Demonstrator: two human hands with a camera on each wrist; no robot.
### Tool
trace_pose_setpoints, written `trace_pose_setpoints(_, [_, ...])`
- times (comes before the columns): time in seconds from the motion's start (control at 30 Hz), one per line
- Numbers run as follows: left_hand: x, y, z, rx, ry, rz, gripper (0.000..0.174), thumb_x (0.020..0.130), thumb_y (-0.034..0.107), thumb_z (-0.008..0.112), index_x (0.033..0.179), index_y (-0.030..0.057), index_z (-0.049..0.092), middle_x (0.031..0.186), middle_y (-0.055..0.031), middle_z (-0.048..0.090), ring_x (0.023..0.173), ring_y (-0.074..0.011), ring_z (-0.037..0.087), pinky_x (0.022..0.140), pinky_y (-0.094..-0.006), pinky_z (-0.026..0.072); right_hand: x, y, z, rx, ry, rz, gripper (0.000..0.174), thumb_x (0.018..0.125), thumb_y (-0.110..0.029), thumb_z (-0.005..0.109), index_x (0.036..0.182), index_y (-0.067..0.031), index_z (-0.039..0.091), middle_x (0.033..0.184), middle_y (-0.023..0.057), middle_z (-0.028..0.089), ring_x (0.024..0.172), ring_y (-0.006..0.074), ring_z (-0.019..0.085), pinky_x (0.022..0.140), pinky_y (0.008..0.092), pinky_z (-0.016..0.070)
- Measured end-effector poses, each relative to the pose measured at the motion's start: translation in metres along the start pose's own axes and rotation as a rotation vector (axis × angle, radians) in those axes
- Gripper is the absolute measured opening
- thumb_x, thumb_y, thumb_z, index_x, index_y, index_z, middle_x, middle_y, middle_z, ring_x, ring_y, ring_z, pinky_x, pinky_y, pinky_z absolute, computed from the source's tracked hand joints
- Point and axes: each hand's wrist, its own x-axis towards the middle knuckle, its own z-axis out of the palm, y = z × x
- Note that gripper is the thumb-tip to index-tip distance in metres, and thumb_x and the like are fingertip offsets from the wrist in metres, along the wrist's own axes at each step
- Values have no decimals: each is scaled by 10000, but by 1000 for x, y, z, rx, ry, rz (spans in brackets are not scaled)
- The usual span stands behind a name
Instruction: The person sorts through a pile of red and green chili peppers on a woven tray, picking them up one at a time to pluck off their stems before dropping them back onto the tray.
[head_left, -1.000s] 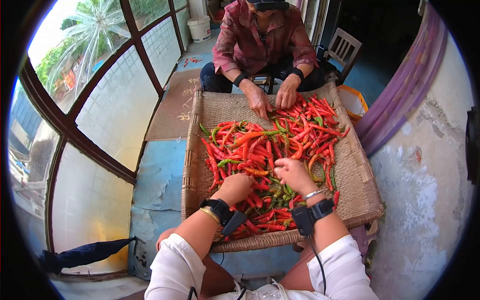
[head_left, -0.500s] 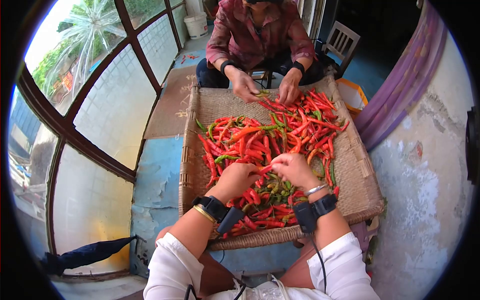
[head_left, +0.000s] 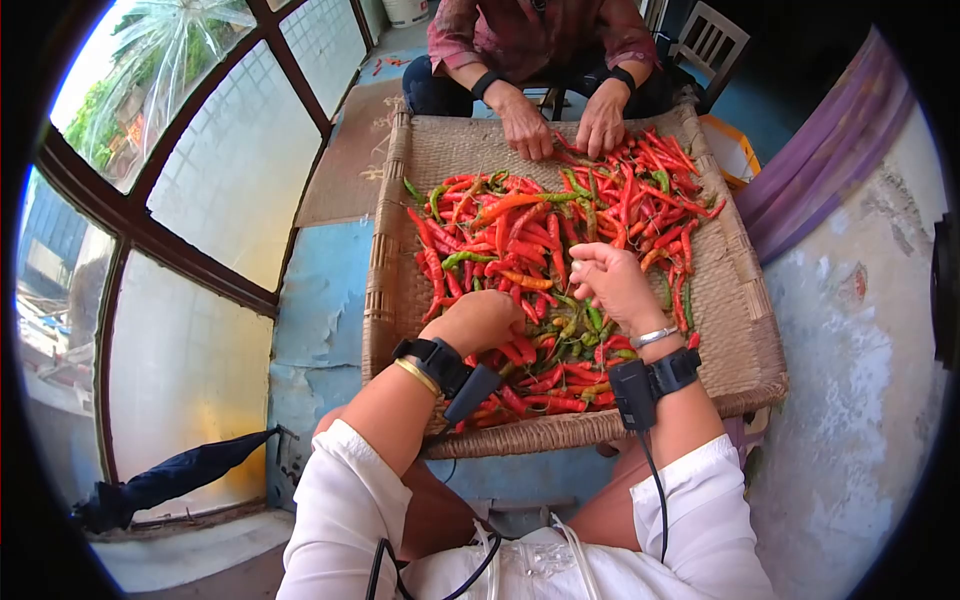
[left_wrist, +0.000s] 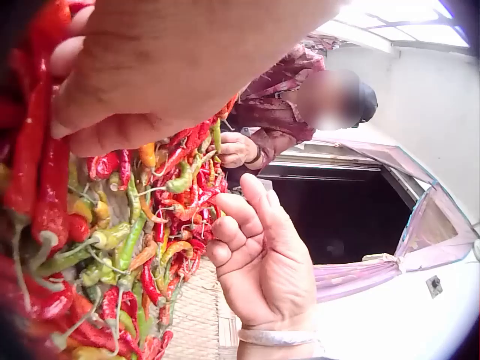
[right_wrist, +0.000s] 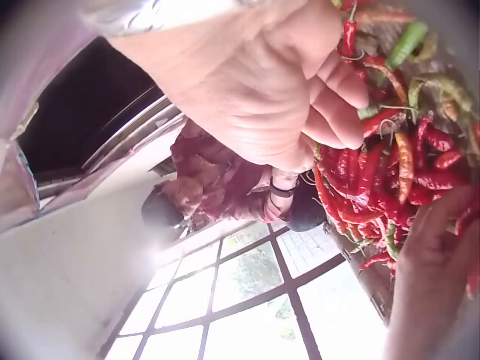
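Observation:
My left hand (head_left: 478,322) is low over the near left part of a heap of chili peppers (head_left: 540,225). In the left wrist view its fingertips curl against long red chili peppers (left_wrist: 52,180), stems pointing down in that view. My right hand (head_left: 615,285) hovers above the middle of the heap, fingers loosely bent and nothing in them; the right wrist view shows its palm and bare fingers. Between the two hands lie green and yellowish chilies (head_left: 580,335) with stems. All of the chilies spread over a woven tray (head_left: 735,330).
Across the tray sits another person, whose two hands (head_left: 565,125) are at the heap's far edge. A paned window (head_left: 215,170) runs along the left; a peeling wall (head_left: 850,350) and purple curtain (head_left: 830,150) stand at the right. A folded umbrella (head_left: 180,480) lies lower left.
Half a second ago both my hands met at a red chili; now they are apart, the right raised and empty, the left lower at the heap. The other person's left-side hand has come back down onto the chilies.

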Motion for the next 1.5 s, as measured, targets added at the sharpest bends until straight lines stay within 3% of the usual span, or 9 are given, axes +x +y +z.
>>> trace_pose_setpoints(0.4, [-3,3,-6,115,-15,-3,195,689,139,611,878,107,645,777,-95,625,768,-253,605,692,-376,479,-1,18,10,-487,-206,-249,265,776,-177,596,971,3,599,725,69,623,611,131,584,584,270,464])
trace_pose_setpoints(0.47, [1,-4,-5,-38,239,75,218,692,139,619,901,80,634,780,-113,621,770,-262,603,687,-375,473,-1,17,13,-397,-232,-196,280,776,-193,602,978,2,595,733,65,621,611,125,580,583,267,460])
trace_pose_setpoints(0.63, [-3,8,-16,-423,407,15,194,705,122,608,870,20,608,762,-153,609,735,-287,598,638,-353,460,-8,3,18,-89,-331,-74,350,753,-234,648,1008,-4,579,739,42,598,629,100,553,601,256,453])
trace_pose_setpoints(0.7, [3,1,-10,-380,424,69,158,736,53,589,885,3,573,723,-116,601,654,-171,584,582,-295,452,-6,12,21,-211,-394,-257,397,721,-232,687,1028,-10,569,733,25,572,662,86,529,629,249,450])
trace_pose_setpoints(0.93, [-1,6,-15,-515,336,-51,165,725,40,594,885,2,579,701,-105,600,620,-148,565,570,-280,446,-6,10,20,-411,-323,-514,263,699,-158,675,912,-26,595,716,25,570,643,110,536,613,253,446])
trace_pose_setpoints(1.03, [-2,7,-10,-575,286,-26,202,699,85,627,887,20,596,716,-97,611,653,-197,585,608,-306,456,2,12,8,-311,-151,-225,181,728,-140,634,860,-23,593,679,23,573,578,104,539,548,252,452])
trace_pose_setpoints(1.07, [0,3,-6,-344,247,-49,226,685,120,648,890,35,608,737,-94,617,674,-222,591,626,-319,462,5,10,1,-226,-74,-207,159,756,-145,611,848,-17,592,653,15,578,534,89,541,486,246,446])
trace_pose_setpoints(1.27, [-8,-3,2,-55,3,36,285,643,206,686,895,80,640,814,-99,627,763,-277,590,693,-358,467,16,10,-26,387,406,-17,355,822,-191,566,1094,18,475,789,59,576,557,75,546,418,174,409])
trace_pose_setpoints(1.5, [-7,6,-3,-1,-56,6,225,687,199,653,879,82,646,755,-103,625,743,-268,595,670,-354,465,2,1,0,-15,-65,52,353,809,-139,538,1120,25,501,798,45,587,609,85,563,469,189,426])
